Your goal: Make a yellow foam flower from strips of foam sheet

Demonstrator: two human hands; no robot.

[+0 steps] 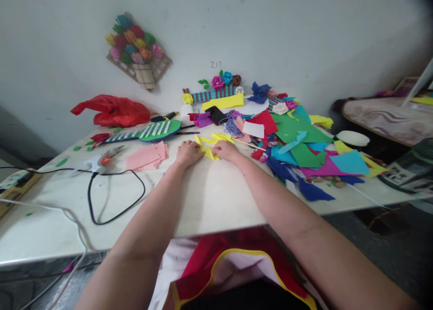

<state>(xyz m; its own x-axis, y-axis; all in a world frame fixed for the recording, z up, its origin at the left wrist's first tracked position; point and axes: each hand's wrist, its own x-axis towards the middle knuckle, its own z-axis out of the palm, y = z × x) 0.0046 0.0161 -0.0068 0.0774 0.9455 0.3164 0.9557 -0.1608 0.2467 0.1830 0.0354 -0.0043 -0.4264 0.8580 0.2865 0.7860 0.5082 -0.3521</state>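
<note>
Past the near red garment (241,240), forearms (149,224) slant inward, left hand (190,152) and right hand (226,150) pinching yellow paper (207,153) (long axis left to right) between them.

A flower bouquet (135,46) hangs above a red plastic bag (120,112).

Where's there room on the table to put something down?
Between the left arm and right arm, this side of the yellow strips, the table is bare. Another bare patch lies between the white cord and black cord. It's crowded on the right, under piled colored paper.
</note>
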